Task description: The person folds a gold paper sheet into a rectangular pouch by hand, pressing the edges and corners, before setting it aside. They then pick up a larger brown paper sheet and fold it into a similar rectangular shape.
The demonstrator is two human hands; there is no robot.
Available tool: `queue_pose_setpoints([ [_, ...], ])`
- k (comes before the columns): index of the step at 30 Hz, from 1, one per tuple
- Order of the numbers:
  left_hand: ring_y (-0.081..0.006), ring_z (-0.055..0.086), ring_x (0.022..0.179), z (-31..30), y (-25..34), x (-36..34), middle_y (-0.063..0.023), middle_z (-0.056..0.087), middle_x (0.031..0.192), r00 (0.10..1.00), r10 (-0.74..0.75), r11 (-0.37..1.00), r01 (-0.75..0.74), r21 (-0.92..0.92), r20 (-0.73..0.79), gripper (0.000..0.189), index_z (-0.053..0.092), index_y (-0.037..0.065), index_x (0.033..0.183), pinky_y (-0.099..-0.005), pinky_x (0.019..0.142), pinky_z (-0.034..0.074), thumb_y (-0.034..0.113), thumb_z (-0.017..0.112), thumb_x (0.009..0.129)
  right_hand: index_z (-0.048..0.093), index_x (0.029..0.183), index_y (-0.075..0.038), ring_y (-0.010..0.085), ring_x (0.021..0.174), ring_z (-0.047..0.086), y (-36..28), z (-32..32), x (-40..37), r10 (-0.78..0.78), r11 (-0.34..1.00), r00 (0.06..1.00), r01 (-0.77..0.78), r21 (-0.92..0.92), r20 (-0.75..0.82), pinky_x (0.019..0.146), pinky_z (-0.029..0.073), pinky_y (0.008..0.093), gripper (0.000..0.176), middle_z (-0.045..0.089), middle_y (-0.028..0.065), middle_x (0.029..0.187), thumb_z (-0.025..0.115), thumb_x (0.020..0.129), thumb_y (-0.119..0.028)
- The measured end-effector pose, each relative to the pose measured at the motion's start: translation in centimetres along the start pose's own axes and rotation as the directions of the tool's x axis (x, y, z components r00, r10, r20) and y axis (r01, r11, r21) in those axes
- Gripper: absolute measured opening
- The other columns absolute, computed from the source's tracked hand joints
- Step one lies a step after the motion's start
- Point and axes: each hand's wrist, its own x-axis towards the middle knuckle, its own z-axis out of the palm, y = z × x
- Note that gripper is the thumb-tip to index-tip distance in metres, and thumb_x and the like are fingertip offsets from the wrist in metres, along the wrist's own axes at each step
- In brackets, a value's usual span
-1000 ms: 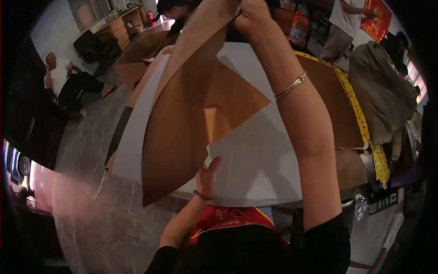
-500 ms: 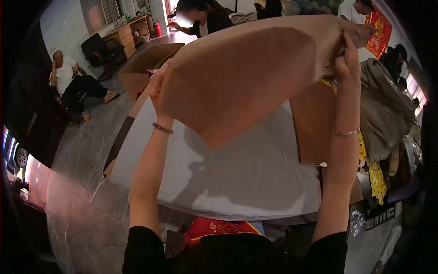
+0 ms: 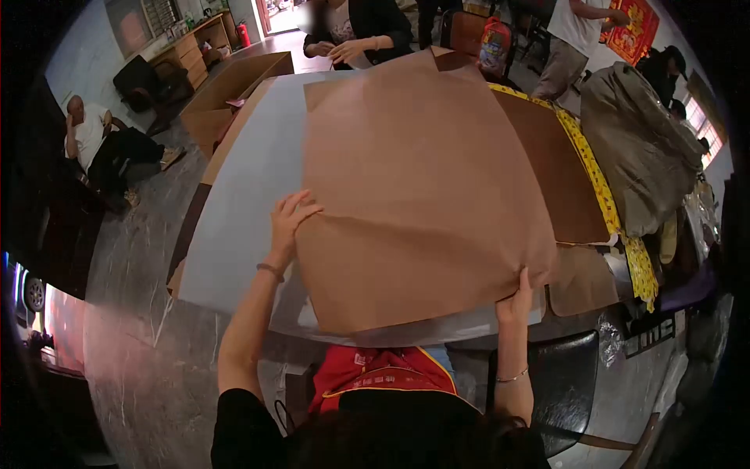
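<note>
Brown sheet (image 3: pixel 422 172), centre frame, is creased between the left hand (image 3: pixel 287 223), at its left edge, grip indeterminable, and the right hand (image 3: pixel 516 301), pinching its lower-right edge; even outward tension advisable.

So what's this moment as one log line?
left hand: on left edge of brown sheet | right hand: gripping it by near right corner | brown sheet: over white surface
</note>
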Motion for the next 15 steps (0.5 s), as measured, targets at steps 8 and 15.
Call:
queue_pose_setpoints([
  [8,-0.0288,0.044,0.124,1.2,-4.7,-5.0,-0.0089,0.053,0.135,0.925,-0.335,0.918,0.364,-0.159,0.18,0.031,0.073,0.019,0.105,-0.0366,0.107,0.036,0.009,0.051,0.086,0.025,0.148,-0.011,0.0304,0.133,0.035,7.0,-1.6,-1.4,0.103,0.994,0.986,-0.097,0.054,-0.13,0.111,0.032,0.0489,0.053,0.031,0.0113,0.149,0.045,0.102,-0.029],
  [15,-0.0316,0.045,0.124,-2.4,-3.2,-7.1,-0.0125,0.048,0.14,0.924,-0.312,0.938,0.337,-0.086,0.22,0.038,0.066,0.015,0.119,-0.0382,0.106,0.036,0.013,0.06,0.082,0.025,0.148,-0.009,0.0306,0.132,0.035,9.5,-2.8,-1.8,0.183,0.983,0.974,-0.179,0.043,-0.133,0.111,0.031,0.0506,0.055,0.032,0.0109,0.148,0.046,0.101,-0.03],
])
